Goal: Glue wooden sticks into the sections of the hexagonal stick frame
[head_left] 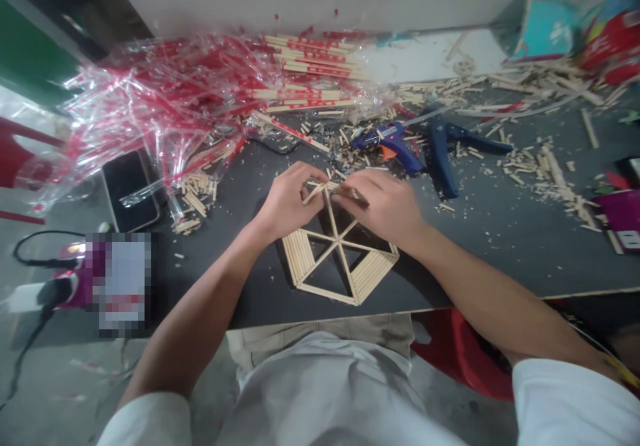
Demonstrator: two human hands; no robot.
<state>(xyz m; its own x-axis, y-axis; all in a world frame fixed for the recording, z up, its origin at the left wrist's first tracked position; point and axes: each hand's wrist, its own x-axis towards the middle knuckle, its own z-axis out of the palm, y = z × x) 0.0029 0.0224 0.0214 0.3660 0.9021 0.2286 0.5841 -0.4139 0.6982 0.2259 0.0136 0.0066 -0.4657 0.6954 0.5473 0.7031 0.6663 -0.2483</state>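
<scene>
On the dark table point(500, 246), we list the following, largest first.

Item: one heap of red and clear plastic wrappers point(150, 93), across the far left. Beside it, wrapped sticks point(310, 93) in loose rows.

Item: one six-sided stick frame point(338, 240), near the table's front edge, between our forearms; six spokes meet at its centre, and two sides carry stacked sticks.

Item: our right hand point(387, 203), bent over the frame's far corner, fingertips at the rim; blur leaves us unable to tell whether they grip.

Item: our left hand point(295, 196), at the same corner, thumb and forefinger apparently pinching a pale stick point(314, 194) there.

Handling note: in our judgement, this corner work wants a light pinch, stick ends squared to the rim, wrists low, and no downward push on the thin spokes.

Item: one phone point(129, 189), screen dark, left.

Item: one blue cutting tool point(444, 156), handles spread.

Item: one blue glue gun point(407, 156), orange trigger, just beyond our right hand.

Item: stick offcuts point(195, 199), scattered, best kept clear of the joint.
</scene>
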